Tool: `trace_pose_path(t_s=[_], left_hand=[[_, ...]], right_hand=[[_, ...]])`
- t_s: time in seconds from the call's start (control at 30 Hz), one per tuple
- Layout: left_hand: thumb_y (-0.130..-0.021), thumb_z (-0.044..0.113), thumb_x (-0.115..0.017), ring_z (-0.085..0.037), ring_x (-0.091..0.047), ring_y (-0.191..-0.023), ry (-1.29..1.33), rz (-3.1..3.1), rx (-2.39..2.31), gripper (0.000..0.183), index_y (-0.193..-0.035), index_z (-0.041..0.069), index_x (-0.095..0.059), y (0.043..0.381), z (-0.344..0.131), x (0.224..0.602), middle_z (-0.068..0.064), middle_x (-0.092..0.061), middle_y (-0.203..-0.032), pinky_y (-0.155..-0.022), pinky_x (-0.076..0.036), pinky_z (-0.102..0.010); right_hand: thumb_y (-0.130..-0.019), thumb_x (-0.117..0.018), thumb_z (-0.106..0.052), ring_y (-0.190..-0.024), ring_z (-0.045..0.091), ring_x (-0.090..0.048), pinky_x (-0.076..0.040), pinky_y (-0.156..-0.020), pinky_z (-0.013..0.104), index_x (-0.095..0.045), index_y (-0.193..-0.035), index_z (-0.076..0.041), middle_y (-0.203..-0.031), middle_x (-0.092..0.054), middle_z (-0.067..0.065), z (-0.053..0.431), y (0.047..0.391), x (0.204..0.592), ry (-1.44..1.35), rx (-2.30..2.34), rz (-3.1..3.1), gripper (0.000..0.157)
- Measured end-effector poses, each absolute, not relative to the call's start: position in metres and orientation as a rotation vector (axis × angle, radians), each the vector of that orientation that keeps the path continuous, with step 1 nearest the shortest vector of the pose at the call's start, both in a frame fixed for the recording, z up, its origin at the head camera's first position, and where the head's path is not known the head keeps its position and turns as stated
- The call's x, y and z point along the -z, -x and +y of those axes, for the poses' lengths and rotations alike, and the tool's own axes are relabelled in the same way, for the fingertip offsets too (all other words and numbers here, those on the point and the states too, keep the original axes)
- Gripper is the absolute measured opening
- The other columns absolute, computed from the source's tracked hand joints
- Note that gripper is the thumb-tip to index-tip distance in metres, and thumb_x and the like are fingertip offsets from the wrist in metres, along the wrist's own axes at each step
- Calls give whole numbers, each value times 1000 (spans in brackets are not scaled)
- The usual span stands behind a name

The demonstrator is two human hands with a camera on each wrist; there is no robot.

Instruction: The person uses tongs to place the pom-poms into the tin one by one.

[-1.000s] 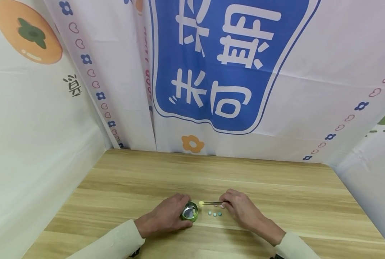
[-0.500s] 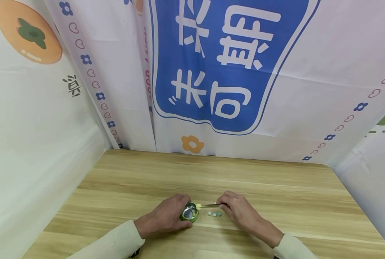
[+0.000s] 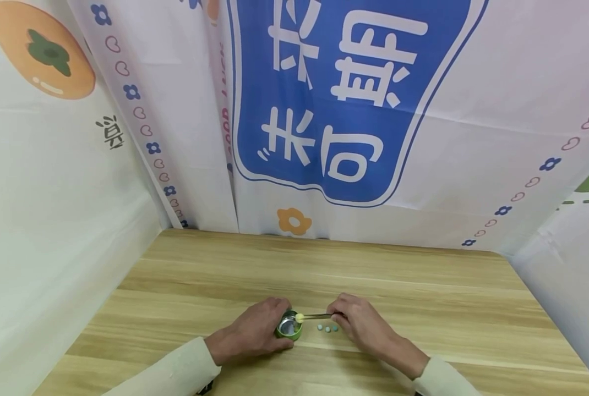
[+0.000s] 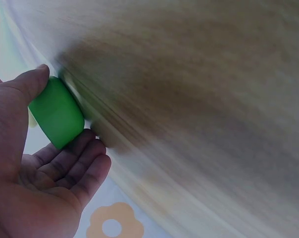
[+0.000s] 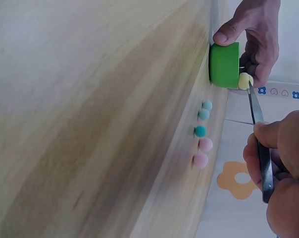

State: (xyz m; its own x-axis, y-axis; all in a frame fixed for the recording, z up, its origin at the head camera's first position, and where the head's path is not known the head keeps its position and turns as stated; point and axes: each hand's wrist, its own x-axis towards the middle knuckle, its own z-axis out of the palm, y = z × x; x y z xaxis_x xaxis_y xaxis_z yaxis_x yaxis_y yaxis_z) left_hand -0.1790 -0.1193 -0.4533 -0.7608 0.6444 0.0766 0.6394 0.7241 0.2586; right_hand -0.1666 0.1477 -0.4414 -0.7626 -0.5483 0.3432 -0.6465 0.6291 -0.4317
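Observation:
My left hand (image 3: 255,331) grips a small round green tin (image 4: 58,114) by its sides, with the thumb on one side and the fingers on the other. The tin stands on the table with its mouth up and a shiny inside. My right hand (image 3: 366,325) holds metal tweezers (image 5: 264,166) between thumb and fingers. Pinched in their tips is a pale yellow pom-pom (image 5: 245,81), which in the head view overlaps the tin's right rim. Something small and pale lies inside the tin, partly covered by that pom-pom.
Right of the tin lie two light blue pom-poms (image 5: 204,114), a teal pom-pom (image 5: 199,131) and two pink pom-poms (image 5: 200,160); my right hand hides the pink ones in the head view. Printed white cloth (image 3: 448,181) walls in the wooden table (image 3: 374,264).
My right hand has moved left and slightly toward me, carrying the yellow pom-pom in the tweezers from beside the tin to over its rim. The left hand and tin have stayed in place.

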Motion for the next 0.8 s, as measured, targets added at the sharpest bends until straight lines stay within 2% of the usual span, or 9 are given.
trace_pose_path(t_s=[0.8], left_hand=[[-78,46,-80,-8,-57,-91,-1067,2900,-419,55,-112,12,-53,178,-119,454,2,-62,-102,-73,-51,-24]], right_hand=[[-91,-67,-4,-77,-2,-55,-49,-65,15,-72,-94,-10,-87,-66,-5,145,165,445,-1014,-871,-2694,9]])
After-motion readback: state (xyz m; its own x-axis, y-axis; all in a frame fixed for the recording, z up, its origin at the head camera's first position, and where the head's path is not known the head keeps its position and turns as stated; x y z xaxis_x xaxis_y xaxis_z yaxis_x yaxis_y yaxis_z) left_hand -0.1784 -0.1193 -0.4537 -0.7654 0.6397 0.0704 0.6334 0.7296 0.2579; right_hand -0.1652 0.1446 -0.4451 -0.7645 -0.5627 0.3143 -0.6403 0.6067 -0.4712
